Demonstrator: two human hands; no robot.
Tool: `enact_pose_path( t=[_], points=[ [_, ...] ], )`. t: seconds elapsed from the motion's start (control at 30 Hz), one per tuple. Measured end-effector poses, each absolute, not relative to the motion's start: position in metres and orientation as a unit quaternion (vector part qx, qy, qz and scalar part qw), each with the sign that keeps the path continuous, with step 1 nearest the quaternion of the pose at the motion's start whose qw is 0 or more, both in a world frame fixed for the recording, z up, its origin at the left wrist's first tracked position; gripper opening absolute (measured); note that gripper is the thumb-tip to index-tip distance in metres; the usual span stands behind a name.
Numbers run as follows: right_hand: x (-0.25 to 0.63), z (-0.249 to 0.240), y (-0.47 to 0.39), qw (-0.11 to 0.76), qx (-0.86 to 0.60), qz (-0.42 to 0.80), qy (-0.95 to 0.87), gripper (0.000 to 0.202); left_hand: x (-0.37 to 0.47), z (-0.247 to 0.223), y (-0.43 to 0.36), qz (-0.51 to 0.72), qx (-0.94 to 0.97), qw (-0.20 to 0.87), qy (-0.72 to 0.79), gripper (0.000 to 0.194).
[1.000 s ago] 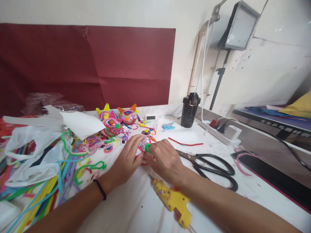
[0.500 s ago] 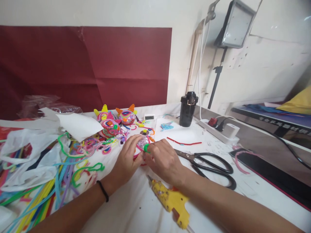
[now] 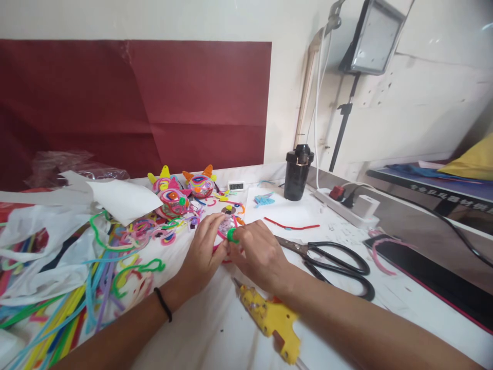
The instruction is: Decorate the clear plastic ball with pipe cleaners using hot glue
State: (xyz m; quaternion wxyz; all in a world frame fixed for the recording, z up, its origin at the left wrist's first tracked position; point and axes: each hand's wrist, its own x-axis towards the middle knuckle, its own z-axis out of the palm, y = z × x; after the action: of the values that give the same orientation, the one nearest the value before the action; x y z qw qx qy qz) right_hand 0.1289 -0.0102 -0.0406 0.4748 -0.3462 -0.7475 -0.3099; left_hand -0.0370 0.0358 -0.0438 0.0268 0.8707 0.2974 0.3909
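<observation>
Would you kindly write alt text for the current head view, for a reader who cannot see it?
A person's left hand and right hand hold a pink-edged craft piece at a white table. A yellow glue gun and scissors lie nearby, with colourful pipe cleaners at left.

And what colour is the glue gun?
The glue gun is mostly yellow, seen best in the head view.

Left fingers (image 3: 208,226) and right fingers (image 3: 243,237) on pink-edged craft piece (image 3: 228,224), green nub (image 3: 231,235) at right fingertips. Yellow glue gun (image 3: 270,314) nearer than fingers, scissors (image 3: 303,250) right, pipe cleaners (image 3: 69,311) left.
</observation>
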Motion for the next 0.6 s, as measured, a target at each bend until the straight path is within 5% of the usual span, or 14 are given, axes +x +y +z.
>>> enact_pose_path(
  t=[0.6],
  points=[
    [0.1293,-0.0389,-0.0120,0.473,-0.352,-0.292,-0.753,0.013,-0.0382,-0.0513,0.0330,0.381,0.874,0.031,0.302,0.051]
  ],
)
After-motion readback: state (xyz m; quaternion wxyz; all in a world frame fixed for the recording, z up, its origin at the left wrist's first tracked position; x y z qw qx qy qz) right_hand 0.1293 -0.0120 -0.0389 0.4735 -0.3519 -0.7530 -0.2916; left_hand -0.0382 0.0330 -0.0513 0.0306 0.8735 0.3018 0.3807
